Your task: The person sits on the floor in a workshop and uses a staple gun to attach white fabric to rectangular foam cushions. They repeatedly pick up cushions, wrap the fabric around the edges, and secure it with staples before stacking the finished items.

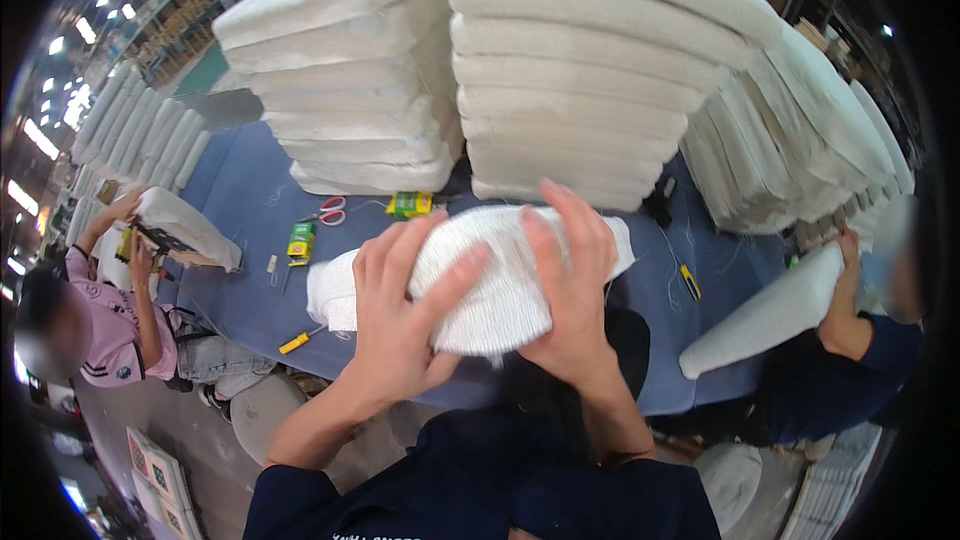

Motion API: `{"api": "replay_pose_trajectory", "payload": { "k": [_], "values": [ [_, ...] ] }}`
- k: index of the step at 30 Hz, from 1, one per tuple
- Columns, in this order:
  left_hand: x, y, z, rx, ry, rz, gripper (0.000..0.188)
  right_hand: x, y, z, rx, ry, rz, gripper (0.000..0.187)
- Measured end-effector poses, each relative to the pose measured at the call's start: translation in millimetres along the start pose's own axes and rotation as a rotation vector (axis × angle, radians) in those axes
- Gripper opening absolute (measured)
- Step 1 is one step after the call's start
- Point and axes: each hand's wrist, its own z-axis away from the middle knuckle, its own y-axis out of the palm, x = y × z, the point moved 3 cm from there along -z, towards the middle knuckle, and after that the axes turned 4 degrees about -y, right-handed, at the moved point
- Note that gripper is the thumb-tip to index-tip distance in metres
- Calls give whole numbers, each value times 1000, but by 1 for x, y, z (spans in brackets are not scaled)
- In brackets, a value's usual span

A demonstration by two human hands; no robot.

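Note:
Between my two hands is a white fabric-covered cushion (480, 290), one rounded end tilted up toward me. My left hand (395, 310) grips its left side, the thumb lying across the fabric. On the other side my right hand (572, 290) clasps the edge, its fingers reaching over the top and slightly blurred. More white fabric (332, 292) shows to the left of my left hand, resting on the blue table cover (245, 295). Whether it belongs to the same cushion is hidden by my hands.
Tall stacks of white cushions (580, 90) rise at the back. Red-handled scissors (332, 211), a green-and-yellow packet (300, 243) and yellow-handled tools (294, 343) lie about. A person in pink (115, 325) at left and another in dark clothes (835, 380) at right handle cushions.

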Motion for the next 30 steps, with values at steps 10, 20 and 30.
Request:
{"api": "replay_pose_trajectory", "payload": {
  "k": [10, 20, 30],
  "values": [
    [2, -11, 23, -216, -305, -157, 122, 64, 36, 14, 35, 533, -1101, 28],
    [3, -2, 54, -344, -173, -197, 88, 71, 41, 40, -14, 631, -1049, 22],
    [-1, -2, 59, -452, -202, -153, 87, 67, 43, 52, 10, 694, -1251, 28]
  ]
}}
